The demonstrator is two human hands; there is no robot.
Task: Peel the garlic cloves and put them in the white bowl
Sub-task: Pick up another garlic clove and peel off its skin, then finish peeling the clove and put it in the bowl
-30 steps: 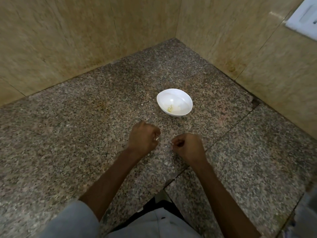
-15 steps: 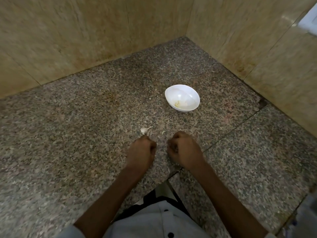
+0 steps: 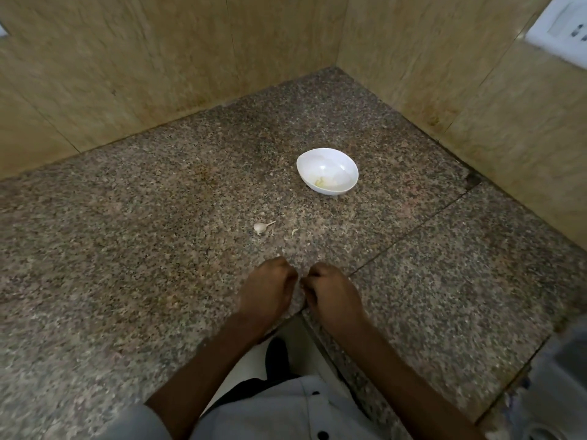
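Clove (image 3: 261,228) is lying on the counter (image 3: 152,249), ahead of both hands.
Left hand (image 3: 268,289) and right hand (image 3: 333,296) are curling side by side; any grip cannot be told. Bowl (image 3: 317,158) is sitting beyond the clove.

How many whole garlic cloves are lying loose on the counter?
1. The garlic clove lies on the granite counter, just beyond the left hand and nearer than the white bowl. Another may be hidden in that hand or the right hand; both are curled.

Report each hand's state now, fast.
Left hand: fingers curled; anything held is hidden, cannot tell.
Right hand: fingers curled; anything held is hidden, cannot tell.
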